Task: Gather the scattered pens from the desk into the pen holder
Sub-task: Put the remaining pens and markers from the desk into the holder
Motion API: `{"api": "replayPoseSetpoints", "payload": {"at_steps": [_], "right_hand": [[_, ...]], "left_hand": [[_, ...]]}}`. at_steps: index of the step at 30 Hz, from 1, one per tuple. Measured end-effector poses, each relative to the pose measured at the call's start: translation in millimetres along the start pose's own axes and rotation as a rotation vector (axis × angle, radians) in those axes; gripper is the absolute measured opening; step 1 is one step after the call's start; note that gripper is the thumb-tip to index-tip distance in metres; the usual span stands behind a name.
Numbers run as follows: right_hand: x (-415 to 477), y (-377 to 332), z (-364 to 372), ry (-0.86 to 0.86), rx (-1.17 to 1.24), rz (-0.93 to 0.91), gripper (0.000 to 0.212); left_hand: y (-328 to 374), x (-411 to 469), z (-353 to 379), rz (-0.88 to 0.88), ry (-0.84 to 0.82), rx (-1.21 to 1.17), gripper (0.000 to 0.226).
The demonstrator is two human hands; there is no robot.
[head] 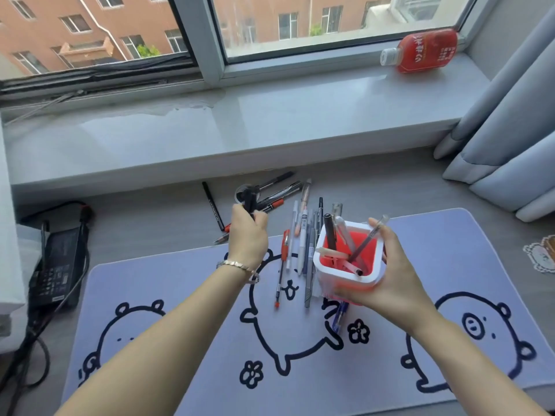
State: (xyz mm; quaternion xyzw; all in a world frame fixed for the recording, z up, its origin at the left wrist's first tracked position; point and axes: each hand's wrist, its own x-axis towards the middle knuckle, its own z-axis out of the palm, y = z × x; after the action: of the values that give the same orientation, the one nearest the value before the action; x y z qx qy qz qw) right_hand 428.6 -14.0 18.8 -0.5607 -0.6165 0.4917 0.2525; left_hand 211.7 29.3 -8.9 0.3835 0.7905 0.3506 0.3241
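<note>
My right hand grips the pen holder, a white square cup with a red inside, lifted just above the desk mat; several pens stand tilted in it. My left hand is closed around a black pen raised over the far pile. Several loose pens lie side by side between my hands, among them a red pen. More dark pens lie near the sill, and a single black pen lies to their left. A blue pen shows under the holder.
A lilac desk mat with cartoon drawings covers the near desk. A black power adapter with cables sits at the left. On the white window sill lies a red bottle. Grey curtains hang at the right.
</note>
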Motion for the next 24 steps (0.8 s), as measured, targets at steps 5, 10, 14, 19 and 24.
{"api": "replayPoseSetpoints", "payload": {"at_steps": [5, 10, 14, 19, 24], "right_hand": [[-8.8, -3.1, 10.4, -0.051, -0.022, -0.040, 0.106], [-16.2, -12.1, 21.4, -0.035, -0.023, -0.087, 0.102], [-21.9, -8.6, 17.6, -0.010, -0.038, -0.111, 0.101], [-29.0, -8.0, 15.3, -0.005, 0.013, -0.103, 0.102], [-28.8, -14.3, 14.8, 0.022, -0.018, -0.153, 0.101]], "left_hand": [[60.4, -66.1, -43.1, 0.374, -0.034, -0.677, 0.021], [62.8, -109.6, -28.7, 0.385, -0.354, -0.700, 0.022], [44.0, -114.9, -21.7, 0.460, -0.301, -0.443, 0.047], [27.5, -108.6, -12.2, 0.887, -0.083, -0.015, 0.048], [20.6, -109.5, -5.3, 0.909, -0.083, 0.067, 0.036]]}}
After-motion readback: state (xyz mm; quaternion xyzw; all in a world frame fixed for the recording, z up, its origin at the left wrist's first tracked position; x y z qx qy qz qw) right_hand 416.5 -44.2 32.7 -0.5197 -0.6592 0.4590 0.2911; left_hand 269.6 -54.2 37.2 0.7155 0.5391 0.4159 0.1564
